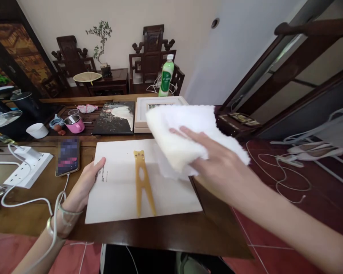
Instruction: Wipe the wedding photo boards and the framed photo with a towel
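My right hand (214,152) grips a folded white fluffy cloth (188,118), raised over the right part of a flat white board (114,201). The cloth covers the board's upper right corner. With the thumb on its top face, my left hand (88,175) holds the board's left edge; the other fingers are mostly hidden. A yellow A-shaped piece with a cat's head (142,182) shows on the middle of the board, its two legs toward me. Small print runs beside my left thumb. A white cable hangs over my left wrist.
Left on the wooden table (160,232) are a phone (67,156), a power strip (28,167) and cables. Behind stand a white cup (37,130), a pink mug (74,123), a dark picture panel (114,118), a pale frame (142,114) and a green bottle (166,76).
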Demonstrator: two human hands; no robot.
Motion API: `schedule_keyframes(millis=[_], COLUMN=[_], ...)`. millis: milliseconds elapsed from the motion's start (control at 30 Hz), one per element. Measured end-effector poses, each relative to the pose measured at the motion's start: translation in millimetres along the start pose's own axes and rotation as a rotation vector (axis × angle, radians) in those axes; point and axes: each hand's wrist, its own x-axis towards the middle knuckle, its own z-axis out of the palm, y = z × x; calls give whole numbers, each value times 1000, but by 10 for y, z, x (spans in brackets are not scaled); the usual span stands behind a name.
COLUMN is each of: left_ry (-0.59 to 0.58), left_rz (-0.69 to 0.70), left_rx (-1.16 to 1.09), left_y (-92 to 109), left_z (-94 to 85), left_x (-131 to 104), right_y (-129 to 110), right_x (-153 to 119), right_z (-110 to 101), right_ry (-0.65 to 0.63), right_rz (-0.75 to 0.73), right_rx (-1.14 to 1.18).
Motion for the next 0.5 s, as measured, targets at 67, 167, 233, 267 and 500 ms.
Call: schedule_keyframes(millis=[67, 167, 233, 267, 500], left_ry=[0, 11, 1, -8, -18], left_rz=[22, 27, 25, 24, 39], left_rx=[49, 105, 128, 138, 253], left_y=[9, 27, 28, 22, -49], left_z=[14, 28, 32, 33, 48], left_x=[61, 143, 196, 221, 352], right_y=[-23, -1, 27, 37, 51], right_x=[-79, -209, -282, -311, -345], right_z=[157, 424, 582, 645, 820], right_ry=[-136, -195, -178, -174, -221], right_rz=[-167, -254, -283, -286, -244], right_rx=[-161, -262, -287, -297, -332])
